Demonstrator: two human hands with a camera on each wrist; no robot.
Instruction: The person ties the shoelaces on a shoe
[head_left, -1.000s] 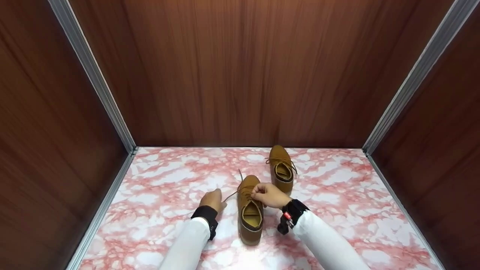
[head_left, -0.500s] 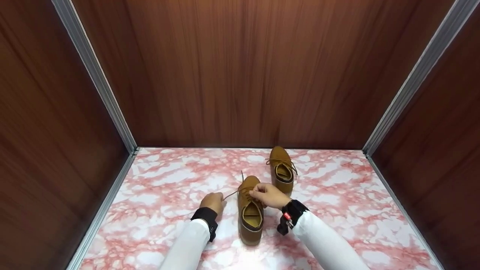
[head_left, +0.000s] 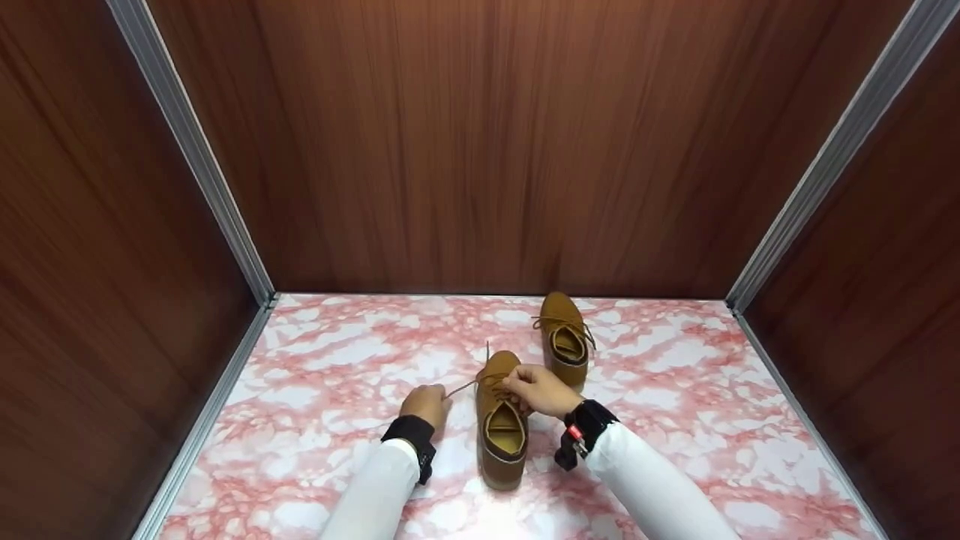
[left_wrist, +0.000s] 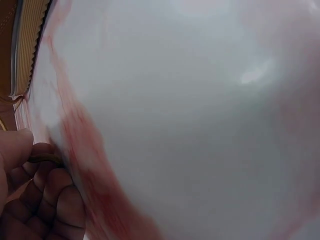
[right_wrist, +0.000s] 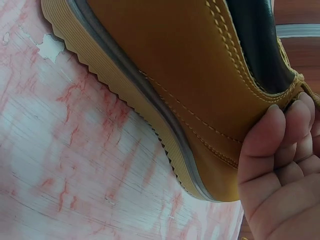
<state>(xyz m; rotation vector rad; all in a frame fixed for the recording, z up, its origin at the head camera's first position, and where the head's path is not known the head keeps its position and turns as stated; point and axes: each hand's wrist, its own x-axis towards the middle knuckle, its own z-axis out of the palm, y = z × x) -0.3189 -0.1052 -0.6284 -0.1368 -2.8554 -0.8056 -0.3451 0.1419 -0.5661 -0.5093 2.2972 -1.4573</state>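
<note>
A tan lace-up shoe (head_left: 501, 469) stands on the pink-and-white marbled surface, toe pointing away from me. To its left, my left hand (head_left: 424, 405) pinches one end of the shoelace (head_left: 460, 388), which runs fairly straight to the shoe's upper eyelets. In the left wrist view the brown shoelace (left_wrist: 46, 158) shows between thumb and curled fingers. My right hand (head_left: 541, 390) is over the lacing from the right, thumb and forefinger pinched at the shoelace by the top eyelets. Its fingertips cover part of the lacing in the right wrist view, beside the shoe's collar (right_wrist: 265, 90).
A matching tan shoe (head_left: 561, 304) stands farther back and slightly right, its laces lying loose across it. Another lace end (head_left: 487, 351) sticks out past the near shoe's toe on the left. Brown wood-grain panels (head_left: 480, 150) with metal edge strips enclose the back and sides.
My left hand has turned slightly and shifted, and the lace in it has gone from sagging to straighter. My right hand stays at the lacing with small finger movements. The loose lace end has shifted right.
</note>
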